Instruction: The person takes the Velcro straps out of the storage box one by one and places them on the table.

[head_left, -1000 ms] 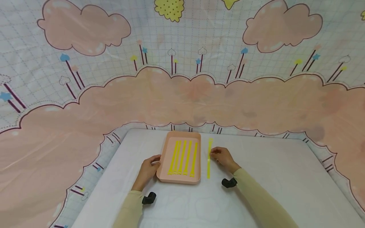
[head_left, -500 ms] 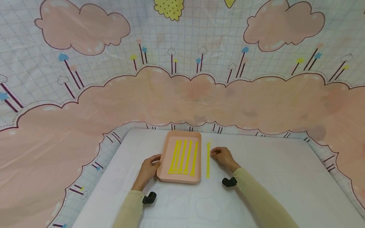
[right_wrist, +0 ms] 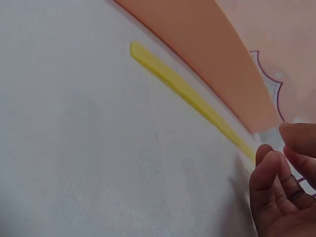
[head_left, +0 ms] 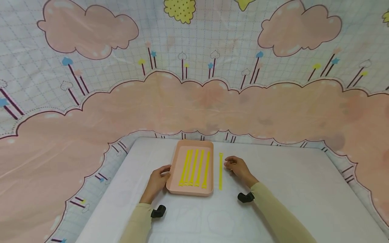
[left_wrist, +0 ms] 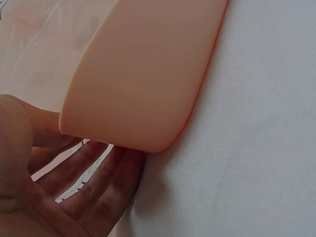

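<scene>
A peach-coloured tray (head_left: pixel 189 193) lies on the white table, with several yellow strips (head_left: pixel 193 168) lengthwise in it; their near ends are wider and notched. My left hand (head_left: pixel 158 179) holds the tray's left edge, thumb at the rim and fingers against the outer wall; in the left wrist view part of the thumb is hidden behind the tray wall. One more yellow strip (head_left: pixel 221 172) lies on the table, parallel to the tray's right side. Just right of it my right hand (head_left: pixel 240 168) hovers with loosely bent fingers, thumb and forefinger apart, nothing between them.
White cloth covers the table (head_left: pixel 288 189). Behind it and along its sides hangs a printed curtain (head_left: pixel 188 104) with peach clouds. A black device (head_left: pixel 158 211) sits at the left wrist, another black device (head_left: pixel 245 197) at the right.
My right hand has let go of the loose yellow strip. The strip has dropped slightly leftward and now lies flat and straighter by the tray. The left hand and tray look unchanged.
</scene>
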Demonstrator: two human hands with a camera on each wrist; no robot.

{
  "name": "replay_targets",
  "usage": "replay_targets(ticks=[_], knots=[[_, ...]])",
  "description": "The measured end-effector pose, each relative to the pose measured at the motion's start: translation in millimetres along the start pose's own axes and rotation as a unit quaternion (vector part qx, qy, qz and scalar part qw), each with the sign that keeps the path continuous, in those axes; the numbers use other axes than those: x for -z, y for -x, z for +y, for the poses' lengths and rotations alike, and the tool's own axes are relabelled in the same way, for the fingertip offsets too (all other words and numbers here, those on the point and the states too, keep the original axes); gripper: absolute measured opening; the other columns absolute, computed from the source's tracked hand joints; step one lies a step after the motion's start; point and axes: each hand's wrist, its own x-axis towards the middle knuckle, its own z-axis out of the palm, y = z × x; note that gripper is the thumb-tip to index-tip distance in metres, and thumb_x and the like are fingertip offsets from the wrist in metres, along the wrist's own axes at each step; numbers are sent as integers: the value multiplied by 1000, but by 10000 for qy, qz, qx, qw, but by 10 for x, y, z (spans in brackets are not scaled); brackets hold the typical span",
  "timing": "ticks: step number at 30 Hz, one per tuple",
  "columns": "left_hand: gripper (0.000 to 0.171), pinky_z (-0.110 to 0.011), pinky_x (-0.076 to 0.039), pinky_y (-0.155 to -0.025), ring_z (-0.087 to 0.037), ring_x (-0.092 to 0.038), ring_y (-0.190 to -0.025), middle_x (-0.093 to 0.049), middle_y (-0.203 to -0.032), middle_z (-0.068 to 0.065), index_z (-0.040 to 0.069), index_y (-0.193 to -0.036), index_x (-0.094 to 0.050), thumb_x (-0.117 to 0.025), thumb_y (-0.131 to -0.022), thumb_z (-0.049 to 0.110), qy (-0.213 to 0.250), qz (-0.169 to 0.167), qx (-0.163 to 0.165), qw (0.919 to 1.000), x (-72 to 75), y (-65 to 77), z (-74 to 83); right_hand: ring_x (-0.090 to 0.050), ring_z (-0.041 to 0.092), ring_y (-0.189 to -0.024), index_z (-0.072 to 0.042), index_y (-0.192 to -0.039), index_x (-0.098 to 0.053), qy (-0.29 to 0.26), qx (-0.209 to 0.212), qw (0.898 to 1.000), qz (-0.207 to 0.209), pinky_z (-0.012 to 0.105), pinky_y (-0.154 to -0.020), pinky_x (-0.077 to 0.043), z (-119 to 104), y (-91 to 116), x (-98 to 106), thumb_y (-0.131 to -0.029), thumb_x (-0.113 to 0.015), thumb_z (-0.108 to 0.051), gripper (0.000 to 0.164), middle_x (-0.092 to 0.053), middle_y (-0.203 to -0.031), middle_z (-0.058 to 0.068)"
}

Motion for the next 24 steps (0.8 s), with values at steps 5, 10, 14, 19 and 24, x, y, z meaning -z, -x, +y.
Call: replay_targets(ticks=[5,10,14,19,24], knots=[[38,-37,-57,-84,-33,-66,-109,-64,-129,-19,6,-134,-60,-56,-96,8,-14,30,-7,10000,12,13,0,-60,11,-77,-3,-109,-62,-126,267,9996,-2,23,-63,-50,-82,64,6,-93,-65,-13,19,-64,-101,10],[39,-37,-57,-83,-35,-65,-109,-63,-130,-22,4,-134,-60,-56,-95,6,-1,20,-49,10000,15,37,29,-64,14,-82,-4,-107,-61,-267,377,9989,-16,25,-67,-52,-227,179,1,-93,-65,-12,17,-65,-105,12],[38,-37,-57,-84,-34,-65,-110,-63,-130,-20,5,-133,-60,-56,-95,6,-1,7,-32,10000,0,42,31,-66,23,-86,-3,-107,-62,-343,674,9971,-78,27,-66,-52,-328,280,-17,-92,-66,-13,18,-66,-104,13],[38,-39,-57,-86,-35,-65,-111,-63,-129,-20,4,-133,-60,-57,-95,6,15,41,-96,9999,-6,24,7,-66,27,-87,-1,-106,-62,-429,1086,9929,-227,29,-65,-52,-429,369,-55,-92,-67,-13,19,-66,-104,13],[38,-39,-57,-85,-36,-66,-110,-64,-129,-21,4,-133,-60,-57,-95,5,19,29,-130,9999,-11,14,4,-65,27,-89,0,-109,-62,-430,1190,9915,-310,31,-66,-52,-529,450,-90,-93,-66,-13,21,-64,-107,14]])
